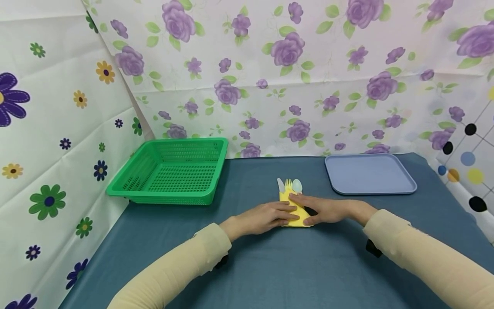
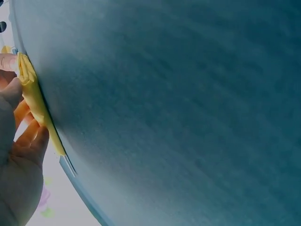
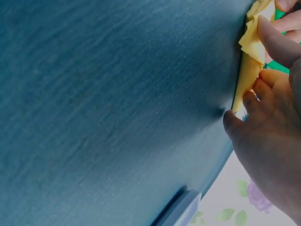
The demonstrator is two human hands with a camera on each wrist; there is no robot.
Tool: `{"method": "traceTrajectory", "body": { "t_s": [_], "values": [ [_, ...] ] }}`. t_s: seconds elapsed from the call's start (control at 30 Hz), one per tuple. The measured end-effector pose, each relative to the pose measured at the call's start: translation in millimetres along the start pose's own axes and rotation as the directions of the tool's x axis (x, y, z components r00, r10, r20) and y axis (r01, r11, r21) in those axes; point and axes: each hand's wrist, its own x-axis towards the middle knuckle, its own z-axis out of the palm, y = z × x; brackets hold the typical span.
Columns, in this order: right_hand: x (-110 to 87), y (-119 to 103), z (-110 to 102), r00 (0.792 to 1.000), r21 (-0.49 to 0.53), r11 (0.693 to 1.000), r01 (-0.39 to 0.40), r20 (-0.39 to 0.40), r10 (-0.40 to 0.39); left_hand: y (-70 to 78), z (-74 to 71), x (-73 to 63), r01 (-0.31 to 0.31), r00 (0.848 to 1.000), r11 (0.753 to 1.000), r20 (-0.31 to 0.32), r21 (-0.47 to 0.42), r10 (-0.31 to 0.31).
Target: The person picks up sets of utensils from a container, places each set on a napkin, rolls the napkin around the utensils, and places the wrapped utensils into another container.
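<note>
A folded yellow napkin (image 1: 299, 212) lies on the blue tablecloth in the head view. Out of its far end stick the tops of a knife (image 1: 281, 185), a fork (image 1: 288, 183) and a spoon (image 1: 296, 186), side by side; their lower parts are hidden in the napkin. My left hand (image 1: 262, 218) rests on it from the left with fingers stretched across. From the right, my right hand (image 1: 328, 209) touches it, fingers extended over the upper part and thumb at the lower right edge. In the right wrist view, the napkin (image 3: 254, 47) shows loose folds near the thumb.
A green plastic basket (image 1: 210, 198) stands at the back left of the table. At the back right lies a blue-grey tray (image 1: 370, 174). Flowered cloth (image 1: 270, 94) hangs behind the table and along its left side.
</note>
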Motion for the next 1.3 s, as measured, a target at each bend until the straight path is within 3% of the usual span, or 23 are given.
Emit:
{"method": "traceTrajectory", "body": {
  "t_s": [0.33, 0.53, 0.7, 0.9, 1.3],
  "values": [
    [-1.0, -2.8, 0.5, 1.0, 0.013, 1.0, -0.004, -0.019, 0.004, -1.5, -0.3, -1.5, 0.015, 0.998, 1.0, 0.061, 0.017, -0.016],
    [1.6, -2.8, 0.4, 0.998, -0.132, 0.991, 0.027, -0.057, -0.035, -2.7, 0.8, -0.2, -0.009, 0.998, 0.999, 0.06, 0.041, 0.007],
    [8.5, -8.1, -4.3, 0.999, -0.196, 0.981, 0.014, -0.039, -0.022, -5.6, 2.2, 0.4, -0.012, 0.998, 0.999, 0.061, 0.033, 0.01],
    [12.3, -8.6, -9.5, 1.0, -0.177, 0.984, -0.029, -0.011, 0.028, -8.3, 5.2, -0.3, -0.024, 0.998, 1.0, 0.066, 0.012, 0.023],
    [8.4, -4.6, -6.2, 0.999, -0.167, 0.986, 0.02, -0.034, -0.026, -9.1, 4.8, -0.2, -0.02, 0.998, 1.0, 0.062, 0.003, 0.02]
  ]
}}
